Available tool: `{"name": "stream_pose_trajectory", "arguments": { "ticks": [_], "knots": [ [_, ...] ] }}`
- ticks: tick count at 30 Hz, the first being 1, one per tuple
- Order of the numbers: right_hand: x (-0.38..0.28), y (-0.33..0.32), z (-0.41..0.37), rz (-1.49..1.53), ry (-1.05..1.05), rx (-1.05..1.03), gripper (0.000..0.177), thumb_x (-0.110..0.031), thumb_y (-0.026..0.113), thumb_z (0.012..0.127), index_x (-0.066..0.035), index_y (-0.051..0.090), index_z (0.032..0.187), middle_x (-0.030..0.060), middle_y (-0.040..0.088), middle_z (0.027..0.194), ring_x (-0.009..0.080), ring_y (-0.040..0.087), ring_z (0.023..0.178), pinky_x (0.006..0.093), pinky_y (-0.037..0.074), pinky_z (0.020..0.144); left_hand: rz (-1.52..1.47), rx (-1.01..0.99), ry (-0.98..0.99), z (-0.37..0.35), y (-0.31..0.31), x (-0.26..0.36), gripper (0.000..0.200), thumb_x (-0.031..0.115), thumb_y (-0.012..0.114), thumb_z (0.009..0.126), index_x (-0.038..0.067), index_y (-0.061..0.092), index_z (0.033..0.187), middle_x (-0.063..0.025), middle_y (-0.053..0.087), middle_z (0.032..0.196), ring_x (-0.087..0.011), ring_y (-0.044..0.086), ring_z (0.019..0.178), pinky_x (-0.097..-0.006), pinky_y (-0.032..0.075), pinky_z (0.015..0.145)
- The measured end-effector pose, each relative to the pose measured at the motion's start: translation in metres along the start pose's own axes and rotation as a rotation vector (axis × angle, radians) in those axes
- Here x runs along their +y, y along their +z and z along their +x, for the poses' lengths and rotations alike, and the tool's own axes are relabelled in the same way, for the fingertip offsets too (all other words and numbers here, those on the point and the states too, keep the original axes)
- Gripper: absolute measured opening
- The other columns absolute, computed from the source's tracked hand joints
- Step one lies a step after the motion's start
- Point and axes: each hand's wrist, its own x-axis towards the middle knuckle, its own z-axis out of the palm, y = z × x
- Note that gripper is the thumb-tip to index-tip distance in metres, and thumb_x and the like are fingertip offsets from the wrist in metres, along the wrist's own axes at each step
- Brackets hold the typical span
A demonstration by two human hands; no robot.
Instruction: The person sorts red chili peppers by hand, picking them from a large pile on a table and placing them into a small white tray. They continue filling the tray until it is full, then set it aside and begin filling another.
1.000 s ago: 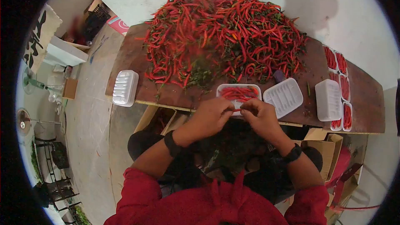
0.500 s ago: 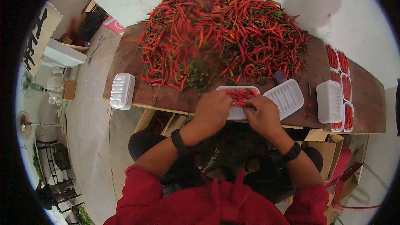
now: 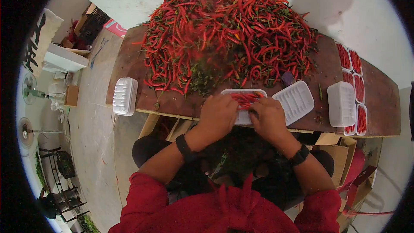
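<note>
A white foam tray (image 3: 243,119) lies at the table's front edge, with red chilies (image 3: 246,99) laid lengthwise across its far part. My left hand (image 3: 219,116) is closed over the tray's left side, its fingertips at the ends of the chilies and partly hidden. From the right, my right hand (image 3: 269,118) bends thumb and fingers together on the chilies' other ends. Beside it lies a ribbed white tray (image 3: 295,102), tilted, with nothing in it. Behind both hands rises a big heap of red chilies (image 3: 267,34) with green stems.
A stack of white trays (image 3: 125,96) sits at the table's left end, another stack (image 3: 341,105) to the right. Several filled chili trays (image 3: 359,89) stand beyond that. A dark purple object (image 3: 288,78) rests by the heap. Cardboard boxes (image 3: 338,157) are under the table (image 3: 379,103).
My right hand has shifted slightly left and down along the chilies in the tray. My left hand stays nearly in place, and the view has moved a little.
</note>
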Motion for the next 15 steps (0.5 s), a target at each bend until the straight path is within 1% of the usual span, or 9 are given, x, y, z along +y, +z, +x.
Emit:
{"name": "stream_pose_trajectory", "arguments": {
  "ticks": [2,8,10,14,15],
  "knots": [
    [0.0,0.001,0.001,0.003,-0.03,0.035,0.015,-0.01,0.068,0.066,-0.008,0.064,0.08,0.0103,0.059,0.08,0.0308,0.056,0.082,0.0409,0.042,0.072,-0.001,0.01,0.01,0.0,0.003,-0.002,0.017,0.014,0.064,0.072,0.008,0.056,0.085,-0.0091,0.052,0.082,-0.0275,0.053,0.079,-0.0397,0.04,0.067],
    [-0.003,0.0,0.002,-0.035,0.001,-0.016,0.015,-0.009,0.068,0.066,-0.008,0.065,0.08,0.0095,0.06,0.081,0.03,0.057,0.082,0.0408,0.043,0.072,0.023,0.027,-0.015,0.002,0.007,-0.006,0.019,0.014,0.065,0.07,0.008,0.055,0.086,-0.009,0.052,0.081,-0.0283,0.053,0.076,-0.0405,0.041,0.066],
    [-0.006,-0.003,0.004,-0.015,-0.013,-0.008,0.015,-0.009,0.067,0.066,-0.008,0.065,0.08,0.0094,0.06,0.081,0.03,0.057,0.083,0.0409,0.043,0.073,0.006,0.135,-0.001,0.003,0.008,-0.007,0.009,0.012,0.06,0.07,0.008,0.054,0.076,-0.0074,0.053,0.077,-0.0267,0.054,0.075,-0.0398,0.04,0.063],
    [-0.01,-0.006,0.006,0.0,-0.035,0.014,0.016,-0.009,0.068,0.066,-0.007,0.065,0.081,0.0096,0.06,0.082,0.0302,0.057,0.083,0.0408,0.043,0.073,-0.013,0.092,-0.036,0.005,-0.002,-0.005,0.009,0.013,0.06,0.07,0.008,0.054,0.076,-0.0077,0.053,0.077,-0.0272,0.055,0.076,-0.0399,0.041,0.064],
    [-0.011,-0.007,0.006,-0.009,-0.028,-0.001,0.015,-0.009,0.067,0.066,-0.007,0.065,0.081,0.01,0.06,0.082,0.0303,0.057,0.083,0.0407,0.043,0.073,-0.038,0.07,-0.057,0.006,-0.005,-0.007,0.015,0.015,0.063,0.071,0.008,0.055,0.083,-0.0094,0.055,0.08,-0.0293,0.055,0.077,-0.0412,0.042,0.065]
  ]
}}
